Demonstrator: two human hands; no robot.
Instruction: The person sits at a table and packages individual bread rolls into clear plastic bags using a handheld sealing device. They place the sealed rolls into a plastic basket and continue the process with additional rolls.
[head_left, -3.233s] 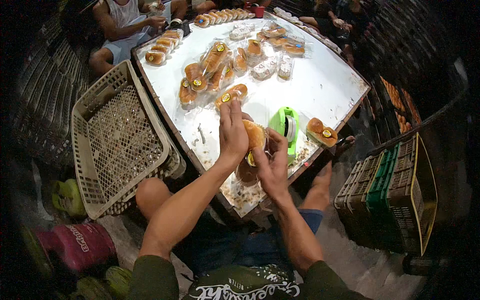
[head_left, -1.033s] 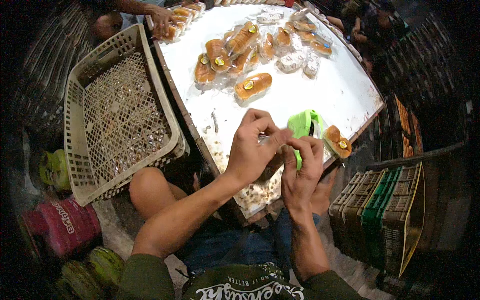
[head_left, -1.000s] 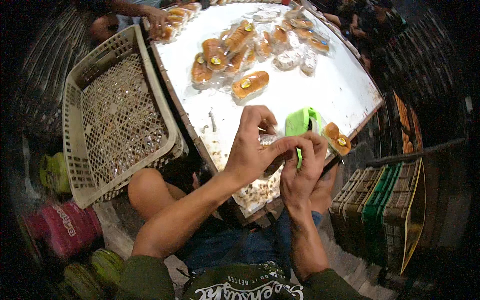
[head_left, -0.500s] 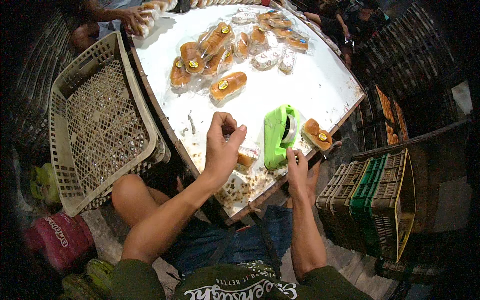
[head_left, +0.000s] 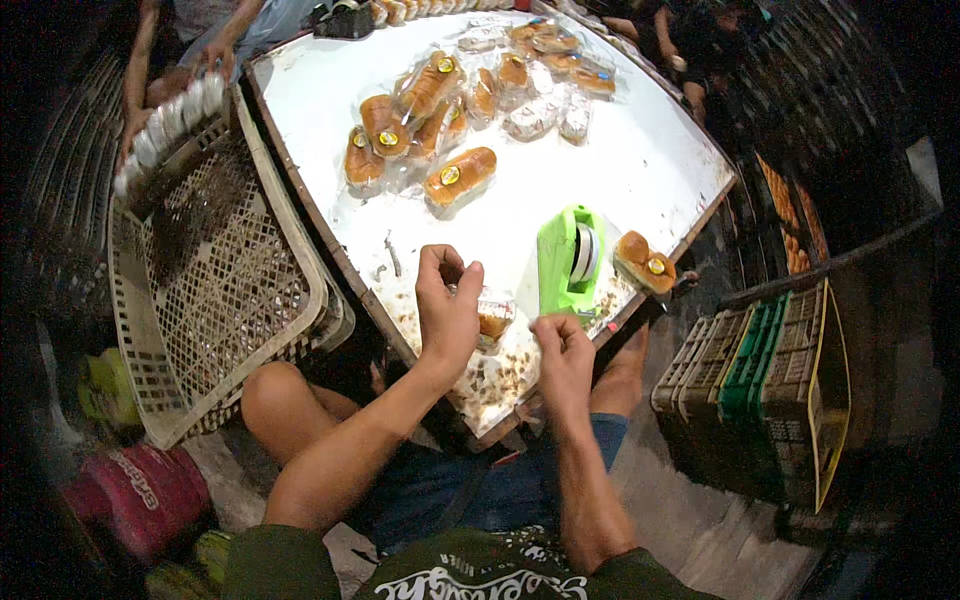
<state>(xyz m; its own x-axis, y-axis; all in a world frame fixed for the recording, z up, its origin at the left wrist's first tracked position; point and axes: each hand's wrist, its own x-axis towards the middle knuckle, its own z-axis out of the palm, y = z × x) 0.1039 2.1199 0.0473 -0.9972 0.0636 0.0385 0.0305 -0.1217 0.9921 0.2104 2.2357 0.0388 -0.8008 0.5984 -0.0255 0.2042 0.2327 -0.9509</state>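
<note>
My left hand (head_left: 447, 318) is closed, thumb and fingers pinching the wrapper of a bagged bread roll (head_left: 495, 325) at the near end of the white table. My right hand (head_left: 566, 362) is pinched just left of the near end of a green tape dispenser (head_left: 566, 265); whatever lies between its fingertips is too small to make out. Right of the dispenser rests another bagged bread roll (head_left: 643, 262) with a round yellow sticker, at the table's edge. Farther off lies a single stickered roll (head_left: 461, 177).
Several bagged rolls (head_left: 425, 95) are heaped across the far half of the table (head_left: 330, 190). At left stands a beige plastic crate (head_left: 310, 310), where a co-worker's hands (head_left: 215, 52) hold a row of wrapped items. Stacked crates (head_left: 752, 350) stand on the floor at right.
My right hand has moved left, from the dispenser's near end toward the roll in my left hand. The co-worker has shifted a row of wrapped items from the table's edge to the crate.
</note>
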